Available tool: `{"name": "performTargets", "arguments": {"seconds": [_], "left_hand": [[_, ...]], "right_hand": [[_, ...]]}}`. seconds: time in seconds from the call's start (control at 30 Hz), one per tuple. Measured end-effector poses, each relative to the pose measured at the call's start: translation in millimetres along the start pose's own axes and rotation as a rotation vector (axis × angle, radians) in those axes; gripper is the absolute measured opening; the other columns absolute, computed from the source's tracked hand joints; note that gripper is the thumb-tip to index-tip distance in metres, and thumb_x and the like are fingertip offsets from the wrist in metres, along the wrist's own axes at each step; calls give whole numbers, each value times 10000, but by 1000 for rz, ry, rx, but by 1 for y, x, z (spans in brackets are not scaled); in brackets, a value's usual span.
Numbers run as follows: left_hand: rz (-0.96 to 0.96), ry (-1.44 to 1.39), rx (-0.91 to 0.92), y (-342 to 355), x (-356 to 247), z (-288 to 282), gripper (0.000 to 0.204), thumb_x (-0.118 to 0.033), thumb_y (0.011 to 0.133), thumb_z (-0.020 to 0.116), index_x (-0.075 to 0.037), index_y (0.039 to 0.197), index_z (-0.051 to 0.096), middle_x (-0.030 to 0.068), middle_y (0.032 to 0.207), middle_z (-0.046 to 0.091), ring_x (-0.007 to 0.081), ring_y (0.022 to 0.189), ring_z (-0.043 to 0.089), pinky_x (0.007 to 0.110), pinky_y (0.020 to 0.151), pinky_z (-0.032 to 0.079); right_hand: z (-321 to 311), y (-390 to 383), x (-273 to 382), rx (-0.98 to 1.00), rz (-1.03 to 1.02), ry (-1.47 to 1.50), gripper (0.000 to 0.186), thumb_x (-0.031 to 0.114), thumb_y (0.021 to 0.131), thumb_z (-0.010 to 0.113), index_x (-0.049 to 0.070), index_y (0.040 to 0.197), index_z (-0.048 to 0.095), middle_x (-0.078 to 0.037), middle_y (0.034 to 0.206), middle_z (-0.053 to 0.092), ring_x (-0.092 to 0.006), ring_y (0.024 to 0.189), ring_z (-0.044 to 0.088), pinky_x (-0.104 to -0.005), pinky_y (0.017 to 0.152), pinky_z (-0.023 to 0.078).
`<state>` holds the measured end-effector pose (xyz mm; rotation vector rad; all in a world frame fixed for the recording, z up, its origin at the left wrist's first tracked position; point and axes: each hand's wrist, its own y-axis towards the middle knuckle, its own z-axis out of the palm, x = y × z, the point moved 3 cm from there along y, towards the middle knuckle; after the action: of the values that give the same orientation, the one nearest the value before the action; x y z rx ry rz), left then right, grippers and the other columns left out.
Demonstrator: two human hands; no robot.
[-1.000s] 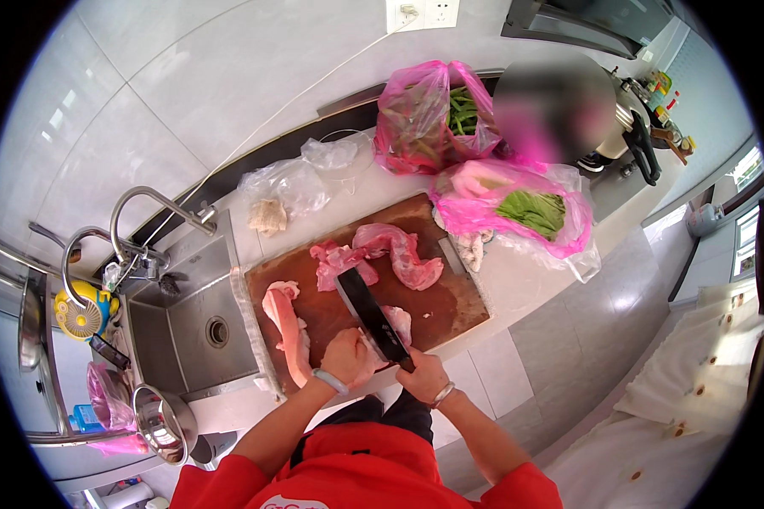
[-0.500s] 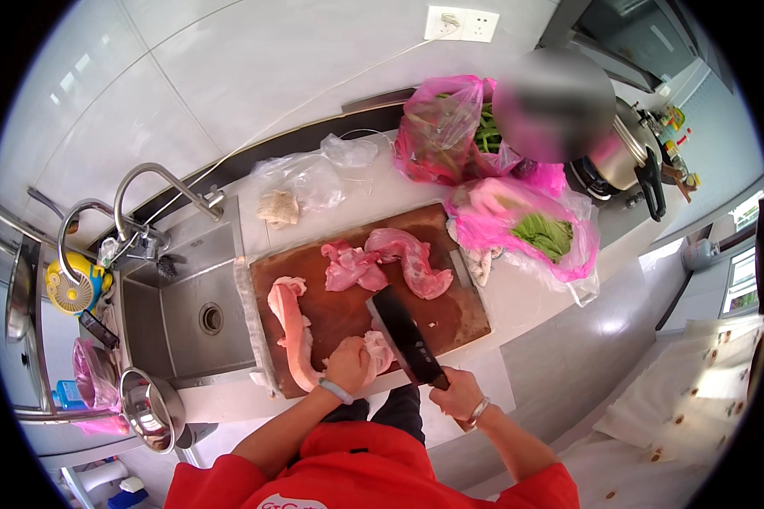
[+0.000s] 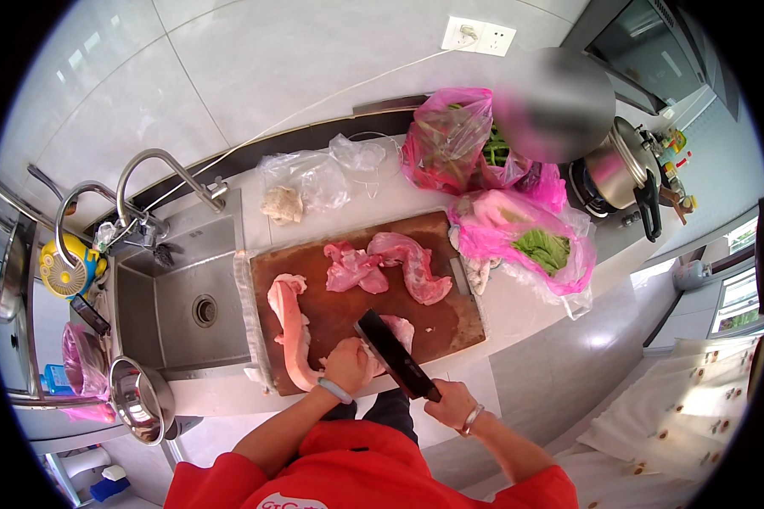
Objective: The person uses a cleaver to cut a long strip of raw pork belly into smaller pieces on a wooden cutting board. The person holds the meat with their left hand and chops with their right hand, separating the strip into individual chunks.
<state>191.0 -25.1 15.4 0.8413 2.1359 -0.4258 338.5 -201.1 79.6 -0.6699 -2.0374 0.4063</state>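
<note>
My right hand (image 3: 452,402) grips the handle of a black cleaver (image 3: 396,355), whose blade slants up and left across a piece of pale pink meat (image 3: 401,329). Fingers curled, my left hand (image 3: 349,365) presses that same piece near the board's front edge, close beside the blade. All this lies on a brown cutting board (image 3: 314,250). A long strip of fatty meat (image 3: 292,331) curves along the board's left side. Toward the back lie two redder cuts of meat, one lumpy (image 3: 354,267) and one curved (image 3: 416,270). The blade hides part of the piece under it.
Left of the board is a steel sink (image 3: 178,327) with a tap (image 3: 157,161); a steel bowl (image 3: 141,403) stands at its front corner. Pink bags of vegetables (image 3: 446,140) and a bag with leafy greens (image 3: 542,251) sit back right, near a pressure cooker (image 3: 615,170).
The cleaver has shifted a little left and down, closer to my left hand, and now lies across the meat. My left hand stays on the piece. The whole view has shifted slightly.
</note>
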Motion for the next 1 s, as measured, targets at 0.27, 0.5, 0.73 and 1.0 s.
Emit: {"name": "performTargets", "arguments": {"seconds": [0.27, 0.5, 0.73, 1.0], "left_hand": [[24, 18, 29, -12, 3, -1, 167, -82, 782, 533, 15, 911, 574, 240, 929, 593, 420, 885, 563, 462, 754, 461], [176, -202, -153, -2, -27, -11, 485, -161, 771, 616, -35, 1214, 466, 175, 984, 580, 362, 921, 569, 435, 807, 471], [-47, 61, -4, 7, -11, 7, 265, -213, 786, 622, -45, 983, 568, 169, 931, 605, 362, 863, 596, 471, 745, 482], [-95, 192, 83, 13, -22, 1, 192, -214, 800, 569, -46, 893, 567, 197, 865, 608, 394, 805, 599, 500, 695, 472]], "right_hand": [[-32, -45, -23, 111, 117, -75, 168, 181, 720, 584, 33, 797, 572, -180, 693, 605, -389, 665, 588, -439, 640, 480], [-28, -58, -29, 60, 229, 79, 206, 205, 715, 597, 20, 804, 582, -167, 655, 595, -367, 638, 586, -411, 608, 472], [-27, -63, -32, -10, 221, 34, 197, 194, 705, 602, 8, 759, 566, -174, 635, 582, -379, 637, 578, -416, 606, 466], [-30, -65, -17, -19, 210, -13, 197, 188, 697, 602, 3, 743, 556, -191, 639, 580, -396, 648, 578, -433, 606, 464]]}}
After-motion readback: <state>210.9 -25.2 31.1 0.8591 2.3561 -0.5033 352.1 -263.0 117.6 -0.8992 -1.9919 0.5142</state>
